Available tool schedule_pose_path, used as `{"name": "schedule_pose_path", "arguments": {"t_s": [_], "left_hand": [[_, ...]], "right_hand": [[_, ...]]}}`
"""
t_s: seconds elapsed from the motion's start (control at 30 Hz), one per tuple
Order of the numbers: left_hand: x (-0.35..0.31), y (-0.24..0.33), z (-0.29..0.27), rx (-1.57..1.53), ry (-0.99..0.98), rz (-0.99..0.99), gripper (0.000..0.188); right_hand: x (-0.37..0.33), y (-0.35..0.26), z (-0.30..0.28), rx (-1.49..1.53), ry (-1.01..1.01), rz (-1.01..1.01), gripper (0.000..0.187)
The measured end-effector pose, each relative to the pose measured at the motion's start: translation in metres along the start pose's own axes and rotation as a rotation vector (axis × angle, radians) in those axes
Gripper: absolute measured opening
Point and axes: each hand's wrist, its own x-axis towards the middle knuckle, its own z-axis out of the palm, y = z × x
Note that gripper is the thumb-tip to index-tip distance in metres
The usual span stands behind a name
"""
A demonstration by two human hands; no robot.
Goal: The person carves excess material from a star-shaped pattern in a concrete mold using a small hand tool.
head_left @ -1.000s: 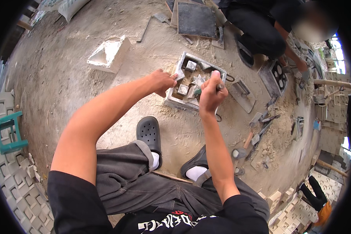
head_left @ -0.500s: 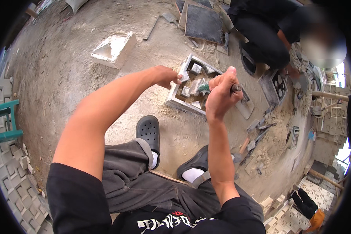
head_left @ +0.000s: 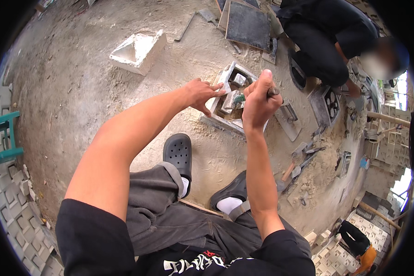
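A grey rectangular mold [head_left: 220,126] sits on the sandy ground ahead of me, with block-shaped inserts [head_left: 238,80] and loose material inside. My left hand [head_left: 203,95] lies on its left rim, fingers spread and holding nothing. My right hand [head_left: 261,102] is closed in a fist, thumb up, over the mold's right side. It grips a hand tool with a green-wrapped handle [head_left: 238,98]; the tool's dark end pokes out past the fist. The tool's lower end points into the mold, and its exact kind is hard to make out.
A white hollow block [head_left: 142,54] stands at the far left. A flat trowel [head_left: 288,120] lies right of the mold. Further right are a second mold [head_left: 324,106] and scattered tools [head_left: 301,162]. A co-worker in dark clothes [head_left: 315,41] crouches at the upper right. A green stool [head_left: 4,138] stands left.
My left hand has gone from curled fingers at the mold's rim to spread fingers lying on it. My right fist still holds the tool and has shifted slightly toward the mold.
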Motion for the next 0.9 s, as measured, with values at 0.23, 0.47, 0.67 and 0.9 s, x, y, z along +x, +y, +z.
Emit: {"name": "schedule_pose_path", "arguments": {"t_s": [0.23,0.47,0.67,0.9], "left_hand": [[0.01,0.016,-0.01,0.07,-0.056,-0.023,0.1],[0.017,0.009,-0.014,0.059,-0.045,-0.03,0.101],[0.007,0.004,-0.006,0.032,-0.05,-0.048,0.104],[0.024,0.009,-0.015,0.048,-0.088,-0.044,0.102]], "right_hand": [[-0.018,0.07,-0.013,-0.099,-0.018,-0.032,0.041],[-0.022,0.055,-0.012,-0.13,0.008,-0.169,0.035],[-0.019,0.038,0.003,-0.188,-0.092,-0.125,0.037],[-0.028,0.074,-0.004,-0.36,0.024,-0.4,0.034]]}}
